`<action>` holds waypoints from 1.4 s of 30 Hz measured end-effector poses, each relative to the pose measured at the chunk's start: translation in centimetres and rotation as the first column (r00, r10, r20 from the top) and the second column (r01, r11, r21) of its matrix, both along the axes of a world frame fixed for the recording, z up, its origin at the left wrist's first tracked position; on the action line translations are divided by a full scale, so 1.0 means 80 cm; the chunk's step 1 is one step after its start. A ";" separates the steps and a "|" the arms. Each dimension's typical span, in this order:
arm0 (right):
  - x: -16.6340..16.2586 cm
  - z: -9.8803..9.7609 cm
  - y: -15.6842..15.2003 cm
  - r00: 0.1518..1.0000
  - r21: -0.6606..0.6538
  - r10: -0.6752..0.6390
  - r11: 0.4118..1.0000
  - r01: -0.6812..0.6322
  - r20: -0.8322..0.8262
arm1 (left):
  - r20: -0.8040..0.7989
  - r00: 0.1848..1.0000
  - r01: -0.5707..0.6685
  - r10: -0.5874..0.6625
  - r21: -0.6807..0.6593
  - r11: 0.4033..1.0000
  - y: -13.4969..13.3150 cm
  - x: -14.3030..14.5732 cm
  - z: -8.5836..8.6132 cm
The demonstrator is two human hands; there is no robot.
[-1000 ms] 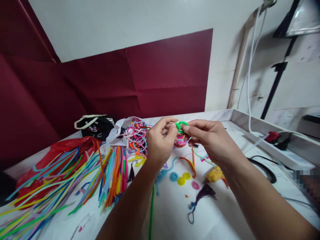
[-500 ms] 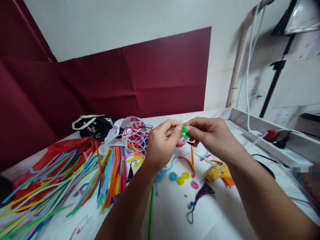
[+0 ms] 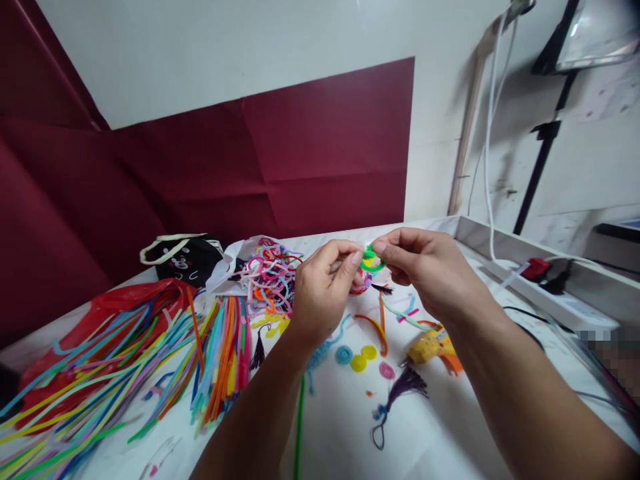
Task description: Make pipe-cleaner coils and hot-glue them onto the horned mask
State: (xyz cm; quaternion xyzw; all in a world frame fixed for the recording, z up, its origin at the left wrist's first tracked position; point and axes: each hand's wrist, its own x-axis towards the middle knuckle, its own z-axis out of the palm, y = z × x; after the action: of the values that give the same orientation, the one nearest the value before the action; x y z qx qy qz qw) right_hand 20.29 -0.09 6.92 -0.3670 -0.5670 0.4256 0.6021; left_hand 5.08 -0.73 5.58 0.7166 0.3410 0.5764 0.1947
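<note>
Both hands are raised over the white table (image 3: 450, 427). My left hand (image 3: 323, 290) and my right hand (image 3: 430, 273) pinch the same small green pipe-cleaner ring (image 3: 373, 259) between thumbs and fingertips, one on each side of it. The ring hangs above a pile of small coloured pipe-cleaner loops (image 3: 270, 273). Below the hands lie three coiled discs, blue (image 3: 343, 355), yellow (image 3: 364, 357) and pink (image 3: 387, 370), and a long green pipe cleaner (image 3: 299, 427) runs under my left forearm.
A broad spread of long coloured pipe cleaners (image 3: 125, 373) on red plastic fills the left. A black bag (image 3: 187, 257) sits at the back. A yellow glue gun (image 3: 430, 345) and a purple tassel (image 3: 405, 387) lie right of centre. A power strip (image 3: 550, 293) and cables run along the right edge.
The ring has been turned and worked between the fingertips; it now looks narrower than one second ago. The hands stay in nearly the same place, and the view has shifted slightly.
</note>
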 end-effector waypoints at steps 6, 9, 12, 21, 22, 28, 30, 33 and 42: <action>-0.003 -0.005 -0.003 0.977 0.240 -0.160 0.963 0.122 0.143 | 0.171 0.984 0.066 -0.045 -0.121 0.990 0.001 0.005 -0.002; -0.004 -0.007 -0.003 0.977 0.277 -0.153 0.955 0.107 0.150 | 0.221 0.974 0.093 -0.058 -0.152 0.984 0.001 0.004 0.000; -0.006 -0.006 -0.002 0.991 0.241 -0.100 0.968 0.075 0.092 | 0.209 0.975 0.105 -0.071 -0.157 0.982 -0.001 0.003 0.001; -0.001 -0.002 -0.005 0.989 0.193 0.146 0.970 -0.147 0.022 | 0.193 0.981 0.019 0.008 -0.133 0.991 -0.002 0.003 0.002; 0.000 -0.002 -0.005 0.986 0.197 0.156 0.967 -0.163 0.049 | 0.192 0.981 0.001 0.024 -0.129 0.992 -0.003 0.003 0.002; 0.004 0.001 -0.005 0.976 0.237 0.139 0.955 -0.176 0.166 | 0.155 0.986 -0.032 0.054 -0.141 0.990 -0.006 0.004 0.003; 0.005 0.003 -0.006 0.974 0.207 0.154 0.960 -0.187 0.165 | 0.146 0.989 -0.015 0.036 -0.140 0.990 -0.006 0.004 0.003; 0.006 0.006 -0.008 0.977 0.162 0.158 0.970 -0.181 0.145 | 0.135 0.991 -0.004 0.023 -0.137 0.991 -0.005 0.004 0.001; 0.005 0.003 -0.004 0.973 0.099 0.207 0.971 -0.216 0.098 | 0.112 0.993 -0.024 0.037 -0.121 0.992 -0.004 0.002 -0.002</action>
State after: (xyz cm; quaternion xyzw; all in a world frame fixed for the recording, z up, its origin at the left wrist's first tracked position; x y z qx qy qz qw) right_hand 20.71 -0.41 7.17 -0.2890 -0.6511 0.4394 0.5473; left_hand 5.21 -1.07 5.39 0.6642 0.3742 0.5979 0.2477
